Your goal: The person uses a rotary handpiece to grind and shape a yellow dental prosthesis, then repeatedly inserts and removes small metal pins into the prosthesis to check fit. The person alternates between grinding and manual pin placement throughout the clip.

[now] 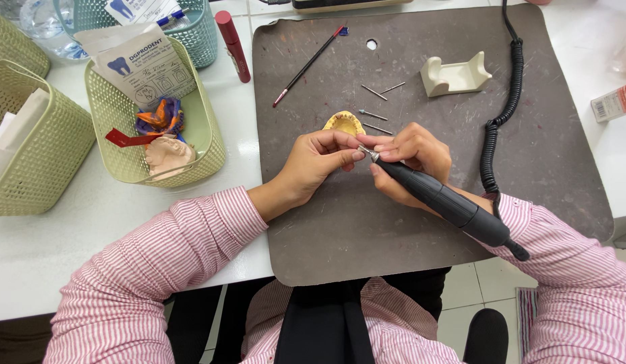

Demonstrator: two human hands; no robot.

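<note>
My right hand (411,158) grips a black rotary handpiece (448,202) like a pen, its metal tip pointing left. My left hand (320,162) pinches the bur at the handpiece tip (367,154) between thumb and forefinger. Just behind both hands lies a yellow dental cast (344,122) on the dark grey work mat (367,222). The cast touches neither hand as far as I can see. A black coiled cord (496,121) runs from the handpiece up the right side of the mat.
Several loose burs (375,101) lie behind the cast. A cream handpiece rest (456,75), a thin red-tipped brush (309,64) and a red tube (233,46) lie further back. Green baskets (205,145) at left hold casts and paper slips. A small box (615,102) sits at right.
</note>
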